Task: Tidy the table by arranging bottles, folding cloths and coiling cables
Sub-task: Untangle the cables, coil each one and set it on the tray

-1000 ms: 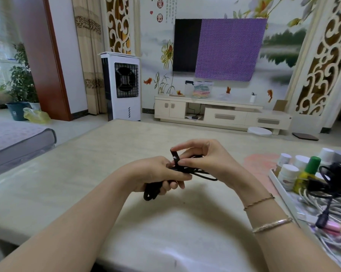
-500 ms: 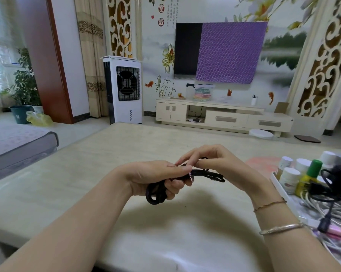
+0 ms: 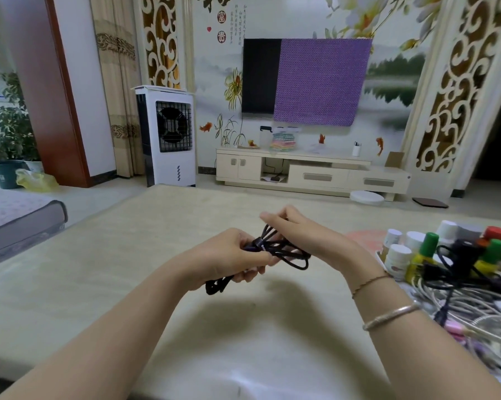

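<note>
Above the counter (image 3: 99, 269), both hands grip a bundled black cable (image 3: 283, 251): left hand (image 3: 229, 259) clenched around it, right hand (image 3: 304, 235) pinching its loops.

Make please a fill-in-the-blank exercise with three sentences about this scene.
1. Both hands hold a bundled ____ cable above the beige table.
2. The left hand and right hand grip it with their ____.
3. The white plastic bottles stand to the person's ____.

Missing words: black; fingers; right
</note>
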Action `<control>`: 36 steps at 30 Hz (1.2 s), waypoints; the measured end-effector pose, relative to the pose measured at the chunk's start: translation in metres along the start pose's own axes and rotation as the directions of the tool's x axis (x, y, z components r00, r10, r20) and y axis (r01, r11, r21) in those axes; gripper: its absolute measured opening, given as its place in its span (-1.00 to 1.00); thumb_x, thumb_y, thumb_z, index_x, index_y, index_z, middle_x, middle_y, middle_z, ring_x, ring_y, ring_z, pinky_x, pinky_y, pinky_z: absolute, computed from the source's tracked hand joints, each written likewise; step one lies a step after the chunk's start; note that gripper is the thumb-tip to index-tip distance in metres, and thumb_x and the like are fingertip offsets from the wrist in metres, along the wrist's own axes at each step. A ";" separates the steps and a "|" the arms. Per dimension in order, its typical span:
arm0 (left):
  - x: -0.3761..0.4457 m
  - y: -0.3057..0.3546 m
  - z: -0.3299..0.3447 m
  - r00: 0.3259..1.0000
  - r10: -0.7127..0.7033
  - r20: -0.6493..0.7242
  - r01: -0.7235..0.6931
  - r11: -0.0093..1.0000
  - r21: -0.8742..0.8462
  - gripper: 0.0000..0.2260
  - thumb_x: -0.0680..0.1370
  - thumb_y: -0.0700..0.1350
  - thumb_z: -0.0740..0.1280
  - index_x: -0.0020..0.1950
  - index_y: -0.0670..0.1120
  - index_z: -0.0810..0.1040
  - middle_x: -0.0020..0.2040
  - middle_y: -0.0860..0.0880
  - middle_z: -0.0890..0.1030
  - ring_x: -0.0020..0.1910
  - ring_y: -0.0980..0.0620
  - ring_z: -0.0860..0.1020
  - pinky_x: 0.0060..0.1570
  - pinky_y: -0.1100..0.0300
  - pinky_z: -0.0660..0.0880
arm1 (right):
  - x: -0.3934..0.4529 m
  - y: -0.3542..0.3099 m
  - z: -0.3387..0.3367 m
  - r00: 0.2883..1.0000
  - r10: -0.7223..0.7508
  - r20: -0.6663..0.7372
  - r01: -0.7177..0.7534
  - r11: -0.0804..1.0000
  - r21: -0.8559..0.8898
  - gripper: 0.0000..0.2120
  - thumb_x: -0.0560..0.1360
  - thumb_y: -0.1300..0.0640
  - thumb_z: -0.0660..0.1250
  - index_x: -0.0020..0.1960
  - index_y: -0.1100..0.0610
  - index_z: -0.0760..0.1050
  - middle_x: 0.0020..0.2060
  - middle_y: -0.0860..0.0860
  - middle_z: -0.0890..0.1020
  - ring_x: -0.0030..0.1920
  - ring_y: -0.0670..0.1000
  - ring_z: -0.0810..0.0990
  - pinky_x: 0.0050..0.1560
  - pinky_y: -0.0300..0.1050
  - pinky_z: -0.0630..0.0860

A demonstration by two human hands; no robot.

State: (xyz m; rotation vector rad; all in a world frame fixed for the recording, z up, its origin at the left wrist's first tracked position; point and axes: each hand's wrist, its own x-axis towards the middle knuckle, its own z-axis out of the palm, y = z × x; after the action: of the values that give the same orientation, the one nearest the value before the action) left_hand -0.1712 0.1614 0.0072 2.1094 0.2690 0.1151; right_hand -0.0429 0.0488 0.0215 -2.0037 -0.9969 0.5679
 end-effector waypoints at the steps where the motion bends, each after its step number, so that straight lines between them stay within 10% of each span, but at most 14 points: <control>1: -0.002 0.005 0.003 1.000 0.021 -0.007 -0.021 1.000 -0.006 -0.79 0.53 -0.15 0.31 -0.30 -0.13 0.55 -0.46 -0.04 0.53 -0.46 0.04 0.37 -0.43 0.33 0.32 | -0.005 -0.003 -0.005 1.000 -0.005 0.006 0.005 0.999 -0.048 -0.64 0.57 -0.21 0.13 0.06 0.09 0.30 -0.16 0.04 0.71 -0.22 0.10 0.69 -0.06 0.02 0.55; 14: 0.036 0.108 0.119 0.914 0.402 -0.047 -0.371 0.878 0.303 -0.85 0.50 -0.08 0.39 -0.09 -0.17 0.56 -0.36 0.02 0.46 -0.56 0.20 0.33 -0.58 0.35 0.21 | -0.121 0.050 -0.141 0.953 -0.041 -0.301 -0.070 0.934 -0.350 -0.75 0.55 -0.02 0.13 -0.19 0.11 0.42 -0.26 0.05 0.37 -0.24 0.03 0.35 -0.20 -0.05 0.24; 22: 0.081 0.163 0.224 0.848 0.530 0.011 -0.484 0.764 0.426 -0.90 0.50 -0.08 0.36 -0.06 -0.08 0.55 -0.16 -0.02 0.58 -0.14 -0.03 0.53 -0.15 0.07 0.49 | -0.186 0.137 -0.206 0.810 -0.054 -0.584 -0.119 0.960 -0.254 -0.77 0.56 0.09 0.13 -0.07 0.15 0.54 -0.10 0.09 0.60 -0.05 0.05 0.55 0.04 0.01 0.46; 29: 0.090 0.142 0.265 0.872 0.445 0.202 -0.449 0.566 0.692 -0.61 0.56 0.18 0.22 0.27 -0.03 0.43 0.16 -0.03 0.44 0.16 -0.09 0.34 0.18 0.01 0.36 | -0.196 0.190 -0.199 0.901 -0.002 -0.434 -0.217 0.864 -0.454 -0.77 0.63 0.08 0.06 0.23 0.03 0.40 0.17 -0.02 0.49 0.17 -0.05 0.47 0.23 -0.05 0.41; 36: 0.078 0.139 0.245 0.791 0.602 -0.106 -0.524 0.757 0.391 -0.79 0.61 0.05 0.16 0.06 0.01 0.53 0.00 0.07 0.52 0.07 0.00 0.43 0.11 0.02 0.41 | -0.228 0.185 -0.189 0.784 -0.215 -0.582 -0.051 0.912 -0.406 -0.68 0.64 0.07 0.08 0.37 0.08 0.29 0.22 -0.10 0.41 0.19 -0.18 0.38 0.14 -0.27 0.27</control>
State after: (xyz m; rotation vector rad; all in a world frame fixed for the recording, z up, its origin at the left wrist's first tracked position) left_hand -0.0292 -0.0931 -0.0054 2.4692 -0.2587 0.7248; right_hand 0.0332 -0.2903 -0.0139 -2.2550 -0.8138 -0.3876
